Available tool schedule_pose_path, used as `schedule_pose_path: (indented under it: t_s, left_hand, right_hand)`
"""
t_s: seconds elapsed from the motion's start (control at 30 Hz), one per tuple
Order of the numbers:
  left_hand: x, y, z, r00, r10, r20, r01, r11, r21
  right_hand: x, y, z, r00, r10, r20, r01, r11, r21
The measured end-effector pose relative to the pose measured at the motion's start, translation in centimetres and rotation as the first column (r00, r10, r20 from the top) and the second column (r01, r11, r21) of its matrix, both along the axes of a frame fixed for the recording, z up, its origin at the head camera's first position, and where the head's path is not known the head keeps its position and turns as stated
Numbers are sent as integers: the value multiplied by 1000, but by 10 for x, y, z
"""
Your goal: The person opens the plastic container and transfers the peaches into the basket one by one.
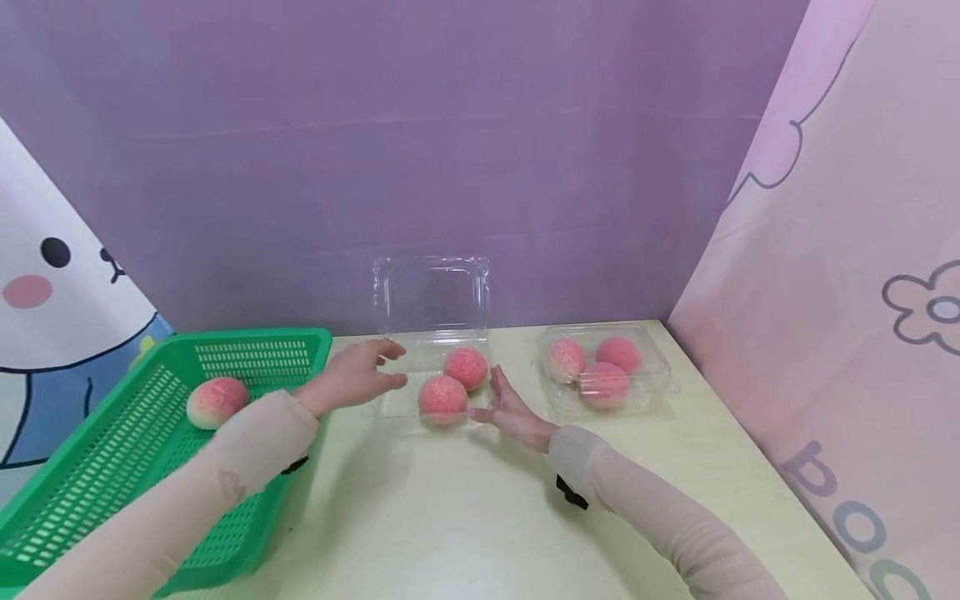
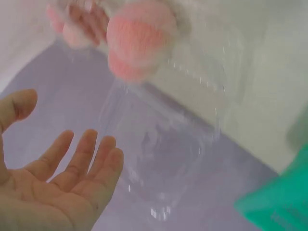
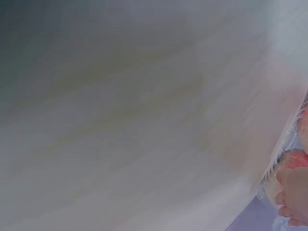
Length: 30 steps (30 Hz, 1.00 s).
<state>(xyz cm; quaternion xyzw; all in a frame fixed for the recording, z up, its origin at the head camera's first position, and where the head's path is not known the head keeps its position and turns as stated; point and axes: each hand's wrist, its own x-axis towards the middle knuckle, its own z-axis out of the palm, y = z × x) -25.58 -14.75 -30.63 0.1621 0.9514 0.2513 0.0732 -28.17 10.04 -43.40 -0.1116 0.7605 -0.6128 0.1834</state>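
An open clear plastic clamshell box [image 1: 393, 404] stands on the table with its lid [image 1: 431, 296] raised against the backdrop. Two pink peaches [image 1: 442, 400] lie in its right part. My left hand [image 1: 348, 375] hovers at the box's left side, fingers spread and holding nothing; its palm also faces the camera in the left wrist view. On the other side my right hand [image 1: 517, 412] has its fingers extended close by the peaches; whether it touches the box I cannot tell. Sleeve cloth [image 3: 144, 115] covers most of the right wrist view.
A green plastic basket [image 1: 288, 333] with one pink-and-white peach [image 1: 217, 402] stands at the left. To the right, another clear box [image 1: 652, 379] holds three peaches [image 1: 603, 383]. A purple backdrop [image 1: 480, 150] rises behind the table [image 1: 450, 517].
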Motion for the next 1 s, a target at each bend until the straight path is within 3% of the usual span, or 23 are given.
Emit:
schedule_pose_path:
  t_s: [0.2, 0.47, 0.7, 1.0]
  left_hand:
    - [-6, 28, -16, 995, 42, 95, -44, 999, 20]
    - [-17, 45, -34, 985, 84, 148, -98, 991, 87]
    - [-36, 51, -52, 989, 116, 95, -127, 985, 114]
    - [-41, 60, -75, 983, 155, 97, -166, 978, 127]
  right_hand:
    - [-8, -1, -14, 1000, -21, -23, 22, 1000, 9]
    - [-7, 0, -13, 999, -11, -35, 11, 1000, 17]
    - [7, -2, 20, 1000, 3, -10, -3, 1000, -1]
    - [2, -3, 7, 1000, -15, 17, 15, 1000, -24]
